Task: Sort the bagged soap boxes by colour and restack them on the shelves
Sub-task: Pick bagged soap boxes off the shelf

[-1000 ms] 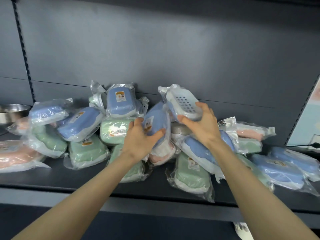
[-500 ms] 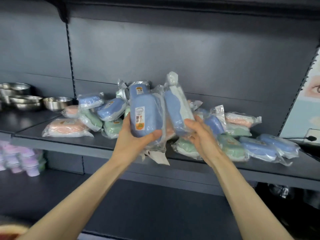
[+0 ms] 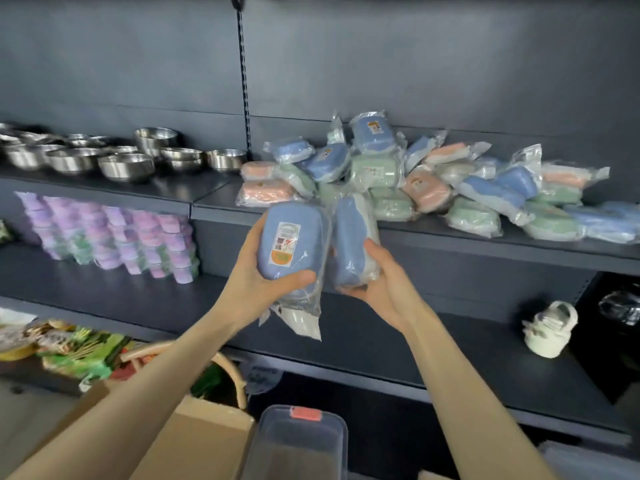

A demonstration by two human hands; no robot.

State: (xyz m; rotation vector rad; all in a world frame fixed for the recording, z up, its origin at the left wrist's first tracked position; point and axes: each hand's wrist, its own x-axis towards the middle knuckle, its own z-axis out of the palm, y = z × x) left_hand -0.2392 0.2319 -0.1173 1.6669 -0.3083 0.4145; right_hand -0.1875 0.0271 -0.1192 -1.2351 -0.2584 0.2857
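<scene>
The labelled blue soap box [image 3: 289, 249], gripped in the left hand [image 3: 256, 282], and a second blue soap box [image 3: 353, 244], gripped in the right hand [image 3: 384, 285], have come off the mixed pile [image 3: 415, 181]. They are now held just in front of the upper shelf [image 3: 485, 244]. Sorting of the blues looks begun, probably onto the lower shelf [image 3: 381, 341].

Both hands [image 3: 258, 278] [image 3: 382, 282] each grip a bagged blue soap box [image 3: 289, 247] [image 3: 351, 242].
</scene>
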